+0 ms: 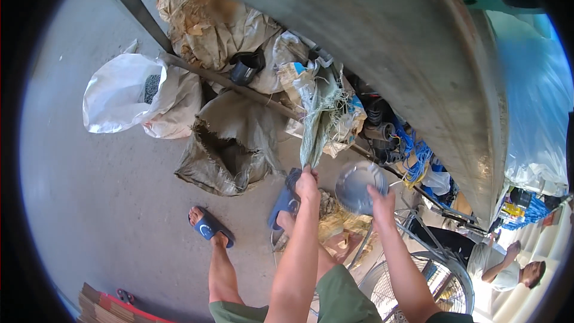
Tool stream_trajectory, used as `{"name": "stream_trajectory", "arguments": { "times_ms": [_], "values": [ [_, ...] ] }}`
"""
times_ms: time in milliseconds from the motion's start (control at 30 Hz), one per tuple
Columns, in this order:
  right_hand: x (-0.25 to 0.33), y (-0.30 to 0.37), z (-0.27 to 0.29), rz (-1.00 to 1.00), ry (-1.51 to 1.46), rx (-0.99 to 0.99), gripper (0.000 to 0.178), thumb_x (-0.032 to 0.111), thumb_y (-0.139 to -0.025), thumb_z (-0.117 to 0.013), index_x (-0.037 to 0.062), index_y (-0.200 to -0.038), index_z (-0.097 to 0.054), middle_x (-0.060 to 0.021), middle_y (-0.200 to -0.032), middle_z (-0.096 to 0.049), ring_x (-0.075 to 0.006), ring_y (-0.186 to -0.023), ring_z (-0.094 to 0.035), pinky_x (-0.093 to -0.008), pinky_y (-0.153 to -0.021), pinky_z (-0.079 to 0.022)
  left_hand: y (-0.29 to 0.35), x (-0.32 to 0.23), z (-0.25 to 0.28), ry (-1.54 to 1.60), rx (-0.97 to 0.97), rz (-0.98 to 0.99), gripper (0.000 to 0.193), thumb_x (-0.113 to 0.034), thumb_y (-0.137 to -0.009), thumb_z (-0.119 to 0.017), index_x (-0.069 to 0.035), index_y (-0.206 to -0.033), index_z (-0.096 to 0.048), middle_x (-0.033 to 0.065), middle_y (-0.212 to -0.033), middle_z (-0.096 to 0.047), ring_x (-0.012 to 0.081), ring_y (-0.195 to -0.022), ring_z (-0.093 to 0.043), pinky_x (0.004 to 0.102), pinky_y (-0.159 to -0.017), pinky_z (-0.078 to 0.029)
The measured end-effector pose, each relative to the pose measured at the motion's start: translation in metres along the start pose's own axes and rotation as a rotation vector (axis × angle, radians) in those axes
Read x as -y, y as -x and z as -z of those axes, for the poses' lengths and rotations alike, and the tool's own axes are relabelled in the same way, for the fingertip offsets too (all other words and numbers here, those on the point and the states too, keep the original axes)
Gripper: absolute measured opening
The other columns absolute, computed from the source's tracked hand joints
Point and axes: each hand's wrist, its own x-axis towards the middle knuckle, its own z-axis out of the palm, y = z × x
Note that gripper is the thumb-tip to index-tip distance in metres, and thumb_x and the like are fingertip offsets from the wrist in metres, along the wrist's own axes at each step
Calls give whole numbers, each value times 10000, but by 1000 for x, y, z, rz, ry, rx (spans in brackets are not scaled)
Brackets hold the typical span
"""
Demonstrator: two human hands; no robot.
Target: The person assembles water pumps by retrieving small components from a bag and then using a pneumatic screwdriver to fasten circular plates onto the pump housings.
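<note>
Two things were held: a greenish woven sack point(321, 121), its gathered edge clamped in the left hand point(307, 185), apparently to draw it taut; and, beside it, a translucent bowl point(354, 188), gripped at its rim by the right hand point(382, 204), presumably leaving its hollow free.

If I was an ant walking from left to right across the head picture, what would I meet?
White open bag → grey-brown open sack → left hand gripping a frayed greenish sack → clear round container in the right hand → bundle of blue wires → another person's pale shirt.
</note>
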Motion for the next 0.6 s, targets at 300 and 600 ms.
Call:
{"name": "stream_trajectory", "arguments": {
  "times_ms": [300,600],
  "values": [
    [22,-195,-60,881,823,417,301,240,-798,-737,13,-991,-692,-179,-999,-657,-320,-930,-627,-375,-808,-490,-26,-112,-46,-332,250,-799,155,-98,-864,-597,-48,-981,-684,179,-784,-658,302,-693,-633,366,-648,-472],
    [16,-209,-130,1207,973,627,305,211,-694,-710,145,-992,-702,-162,-1193,-559,-361,-1028,-589,-463,-794,-508,-107,-141,-148,-1879,427,-1498,238,-284,-856,-529,-103,-891,-680,130,-961,-681,260,-889,-635,388,-791,-500]
  ]
}}
